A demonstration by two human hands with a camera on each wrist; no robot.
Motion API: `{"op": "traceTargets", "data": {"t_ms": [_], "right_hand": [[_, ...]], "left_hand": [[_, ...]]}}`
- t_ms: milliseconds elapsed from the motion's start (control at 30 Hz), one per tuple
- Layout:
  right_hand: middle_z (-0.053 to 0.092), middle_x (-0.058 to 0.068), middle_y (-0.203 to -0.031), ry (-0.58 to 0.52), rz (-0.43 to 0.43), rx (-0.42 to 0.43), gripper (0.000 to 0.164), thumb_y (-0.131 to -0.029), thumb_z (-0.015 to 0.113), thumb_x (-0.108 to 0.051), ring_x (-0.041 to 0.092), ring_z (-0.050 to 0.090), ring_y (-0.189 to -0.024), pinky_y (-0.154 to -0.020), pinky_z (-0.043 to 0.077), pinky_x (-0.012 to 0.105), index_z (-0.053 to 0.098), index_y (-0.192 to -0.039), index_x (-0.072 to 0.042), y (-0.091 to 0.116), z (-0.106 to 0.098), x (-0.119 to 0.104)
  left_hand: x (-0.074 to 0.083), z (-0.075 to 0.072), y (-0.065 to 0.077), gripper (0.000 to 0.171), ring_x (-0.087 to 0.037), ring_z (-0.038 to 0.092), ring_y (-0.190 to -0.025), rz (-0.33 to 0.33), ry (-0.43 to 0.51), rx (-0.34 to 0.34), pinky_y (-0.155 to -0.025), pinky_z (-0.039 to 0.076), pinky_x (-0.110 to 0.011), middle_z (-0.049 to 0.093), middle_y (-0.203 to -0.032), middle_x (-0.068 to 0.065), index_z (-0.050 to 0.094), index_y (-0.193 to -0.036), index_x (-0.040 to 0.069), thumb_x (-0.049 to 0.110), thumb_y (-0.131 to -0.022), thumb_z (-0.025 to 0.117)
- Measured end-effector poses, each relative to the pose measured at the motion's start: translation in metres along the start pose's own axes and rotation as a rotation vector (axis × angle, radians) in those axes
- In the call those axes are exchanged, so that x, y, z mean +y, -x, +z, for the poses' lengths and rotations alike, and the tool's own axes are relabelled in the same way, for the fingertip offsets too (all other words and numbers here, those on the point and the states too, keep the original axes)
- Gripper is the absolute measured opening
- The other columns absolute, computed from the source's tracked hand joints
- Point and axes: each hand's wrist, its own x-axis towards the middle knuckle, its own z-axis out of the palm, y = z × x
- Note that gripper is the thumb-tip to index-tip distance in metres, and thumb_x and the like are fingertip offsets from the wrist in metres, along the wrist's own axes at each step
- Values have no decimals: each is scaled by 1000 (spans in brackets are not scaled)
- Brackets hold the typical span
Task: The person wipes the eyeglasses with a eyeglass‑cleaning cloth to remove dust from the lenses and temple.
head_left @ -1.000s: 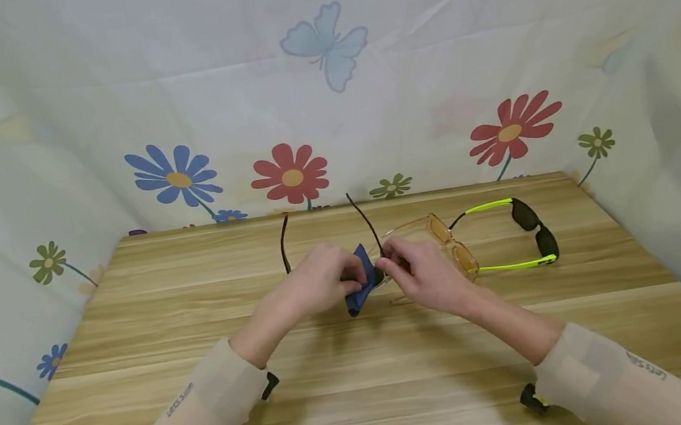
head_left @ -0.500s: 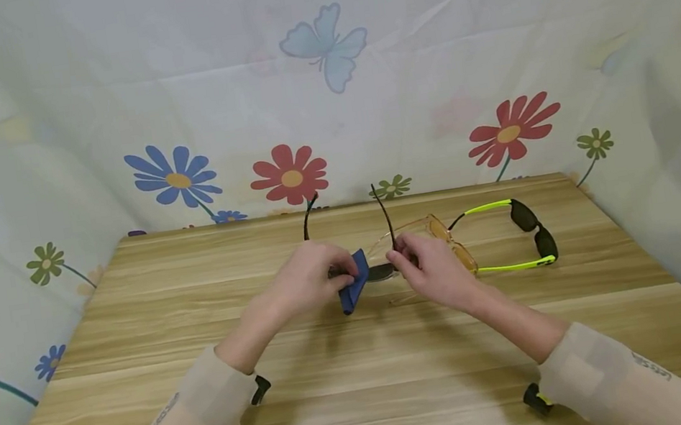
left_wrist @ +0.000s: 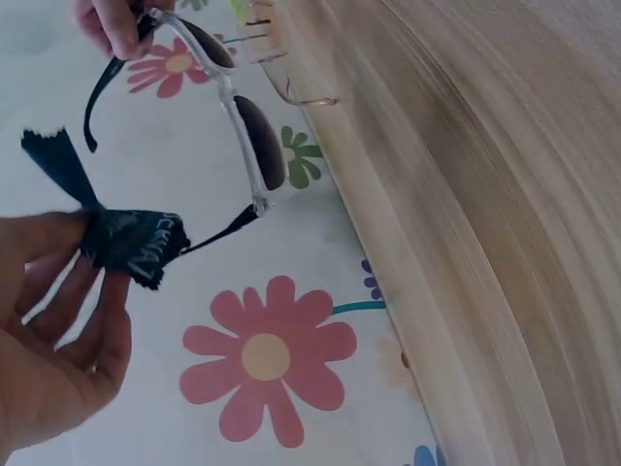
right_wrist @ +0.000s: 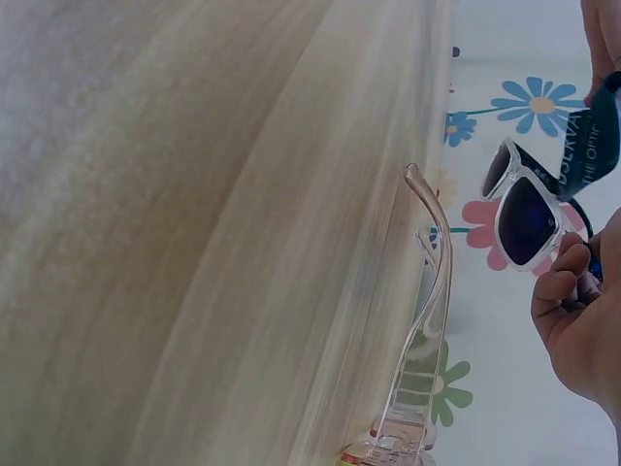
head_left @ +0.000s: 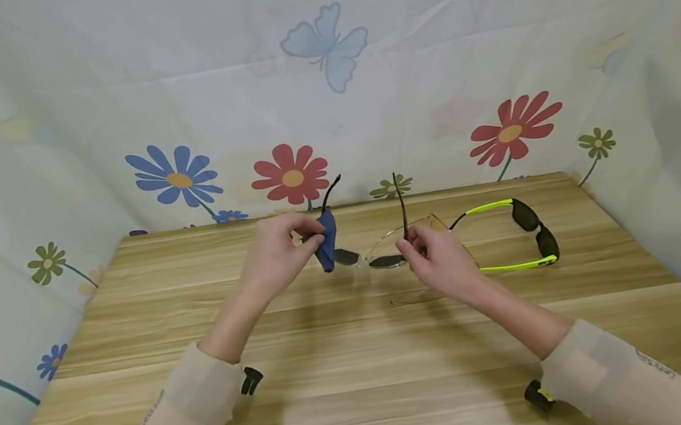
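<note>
Sunglasses with dark lenses, a clear front and dark temples (head_left: 387, 262) are held up above the table, temples pointing away. My right hand (head_left: 441, 256) grips them at the right temple near its hinge. In my left hand (head_left: 281, 253) a folded blue cleaning cloth (head_left: 328, 242) is pinched round the left temple. The left wrist view shows the cloth (left_wrist: 136, 243) with pale lettering and a loose end hanging out, the temple running from it to the frame. Both lenses are uncovered in the right wrist view, one lens (right_wrist: 526, 221) nearer my right fingers.
Clear-framed glasses with amber lenses (head_left: 438, 223) lie on the wooden table (head_left: 364, 383), partly behind my right hand. Farther right lie black-lensed sunglasses with neon yellow-green temples (head_left: 525, 215). A flowered curtain (head_left: 407, 130) stands along the table's back edge.
My left hand has moved left and away with the cloth, from the lenses to the left temple. The sunglasses have shifted right and turned, showing both lenses; the right hand moved slightly right.
</note>
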Motion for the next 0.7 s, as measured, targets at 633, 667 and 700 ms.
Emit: {"op": "traceTargets", "data": {"t_ms": [633, 667, 700], "right_hand": [[64, 8, -67, -51, 44, 42, 19, -106, 58, -14, 14, 52, -51, -46, 39, 26, 61, -91, -2, 1, -2, 1], [64, 9, -68, -56, 39, 42, 19, -106, 57, -14, 14, 53, -52, -47, 40, 26, 62, -92, -1, 1, -2, 0], [64, 8, -68, -59, 32, 40, 19, -106, 57, -14, 15, 54, -52, -47, 41, 26, 62, -93, -1, 1, -2, -2]], "left_hand": [[-16, -3, -6, 9, -21, 68, -81, -151, -2, 224, -66, 51, -35, 75, -90, -6, 78, -99, 5, 9, -92, 79], [-17, -2, -7, 9, -21, 69, -82, -161, -5, 208, -68, 52, -35, 74, -90, -6, 78, -100, 5, 10, -92, 79], [-18, -1, -8, 9, -22, 69, -82, -173, -4, 192, -69, 53, -36, 74, -90, -6, 78, -99, 6, 10, -92, 79]]}}
